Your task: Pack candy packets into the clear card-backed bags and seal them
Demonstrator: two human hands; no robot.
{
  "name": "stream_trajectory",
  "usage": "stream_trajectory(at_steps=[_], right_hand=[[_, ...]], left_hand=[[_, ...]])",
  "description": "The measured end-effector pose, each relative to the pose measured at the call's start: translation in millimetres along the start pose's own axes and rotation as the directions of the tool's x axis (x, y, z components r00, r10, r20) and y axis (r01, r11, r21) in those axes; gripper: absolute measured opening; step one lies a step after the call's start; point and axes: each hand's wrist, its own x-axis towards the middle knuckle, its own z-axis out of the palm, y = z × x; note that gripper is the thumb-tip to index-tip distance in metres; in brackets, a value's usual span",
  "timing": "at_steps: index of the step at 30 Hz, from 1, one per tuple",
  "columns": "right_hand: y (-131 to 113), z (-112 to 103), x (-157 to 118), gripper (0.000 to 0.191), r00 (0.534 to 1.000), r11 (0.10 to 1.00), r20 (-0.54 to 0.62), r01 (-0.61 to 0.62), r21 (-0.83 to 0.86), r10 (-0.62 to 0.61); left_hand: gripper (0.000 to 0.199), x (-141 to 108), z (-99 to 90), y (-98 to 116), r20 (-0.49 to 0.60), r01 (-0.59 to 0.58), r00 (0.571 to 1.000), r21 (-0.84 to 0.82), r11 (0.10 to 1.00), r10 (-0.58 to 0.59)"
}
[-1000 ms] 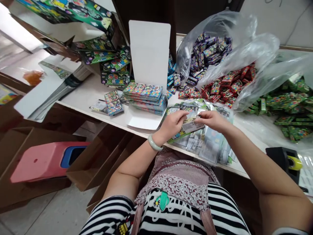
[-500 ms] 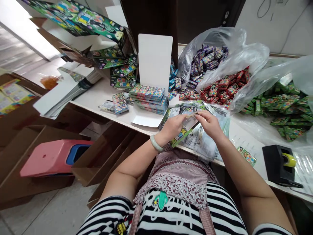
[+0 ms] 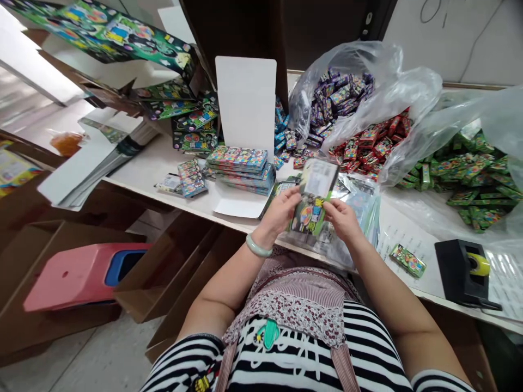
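Note:
Between my two hands is a flat printed plastic bag (image 3: 309, 209), green and black below with a clear upper part. My left hand (image 3: 281, 214) pinches its left edge; a pale bangle circles that wrist. On the right edge, my right hand (image 3: 342, 219) has its thumb and fingers closed. Beneath lies a pile of similar clear bags (image 3: 362, 209) at the table's front edge. Left of them, an open white box (image 3: 246, 103) holds stacked colourful packs (image 3: 239, 163). Whether anything is inside the held bag, I cannot tell.
Purple (image 3: 341, 98), red (image 3: 370, 144) and green small packets (image 3: 469, 174) fill plastic bags behind and right. A black tape dispenser (image 3: 460, 272) stands right, near a green pack (image 3: 408, 260). A pink stool (image 3: 77, 275) and cardboard boxes are lower left.
The bag has turned from tilted and nearly edge-on to upright, its printed face now showing. My hands have shifted to its two side edges. The camera view has moved slightly.

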Motion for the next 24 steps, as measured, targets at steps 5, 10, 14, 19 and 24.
stream_trajectory(at_steps=[5,10,14,19,24], right_hand=[[-2.6,-15.2,1.1,0.043,0.999,0.999,0.040,-0.021,-0.035,0.022],[2.2,-18.2,-11.3,0.043,0.986,0.984,0.137,-0.068,-0.163,0.091],[16.8,-23.4,-23.1,0.048,0.956,0.978,0.228,-0.158,-0.138,0.187],[14.8,-38.4,-37.7,0.056,0.968,0.984,0.234,-0.056,-0.170,0.095],[-2.6,-45.1,-37.4,0.074,0.974,0.935,-0.024,0.207,-0.289,-0.223]], left_hand=[[0.039,-27.8,-5.3,-17.4,0.107,0.265,0.958,0.025,0.964,-0.267],[0.052,-28.7,-15.1,-34.3,0.117,0.373,0.925,-0.098,0.922,-0.362],[0.058,-2.1,-12.5,-28.0,0.001,0.208,0.977,-0.186,0.960,-0.211],[0.052,0.8,-3.9,-34.6,0.011,0.146,0.989,-0.192,0.970,-0.147],[0.059,-25.8,-3.2,-43.9,0.129,0.101,0.987,-0.067,0.993,-0.091]])
